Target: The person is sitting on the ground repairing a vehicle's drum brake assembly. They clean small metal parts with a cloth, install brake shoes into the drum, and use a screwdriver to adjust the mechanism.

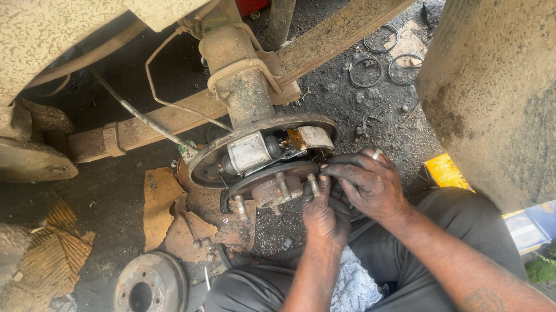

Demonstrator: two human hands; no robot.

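Your left hand [324, 215] is on the near edge of the rusty round wheel hub w/ threaded studs [275, 186], fingers curled up against the hub's underside; grip looks closed on the rim/a stud, exact hold can't be told. Your right hand [371, 185] sits just right of the left, touching it, fingers bent and pinching toward the hub's right edge; what's in that grip can't be told. Hub assy is at centre, under the muddy axle tube [240, 86], w/ a grey metal wheel cylinder [251, 152] just behind it and a curved brake shoe [313, 137] at far right of the backing plate. Rusty round brake drum [150, 295] lies on the dirt floor near left, well apart from both hands. White crumpled rag [354, 287] is in your lap. Big dusty tyre [530, 58] at right; yellow-blue flat carton [544, 220] near it. Wire rings [385, 56] far right on ground. Torn brown cardboard pcs [159, 204] left of the hub.
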